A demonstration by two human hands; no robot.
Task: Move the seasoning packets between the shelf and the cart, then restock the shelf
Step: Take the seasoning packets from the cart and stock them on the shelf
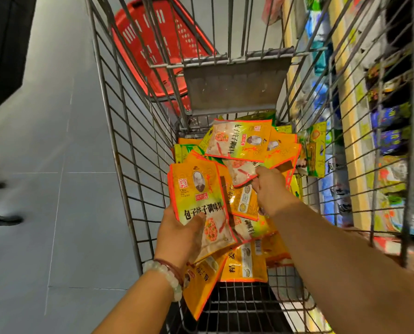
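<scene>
Several orange and yellow seasoning packets point(239, 143) lie piled in the wire cart point(119, 131). My left hand point(179, 237) grips a stack of packets point(198, 191) upright over the cart's near half, thumb across the front packet. My right hand point(271, 186) reaches into the pile and pinches the corner of a packet point(239, 172) lying there. The shelf point(350, 116) stands to the right of the cart, seen through the wire side.
A red plastic basket point(157, 44) sits beyond the cart's far left. The cart's grey seat flap point(235, 85) stands upright at the far end. Grey floor tiles point(44, 165) lie to the left. Blue and green packages point(386, 121) fill the shelf rows.
</scene>
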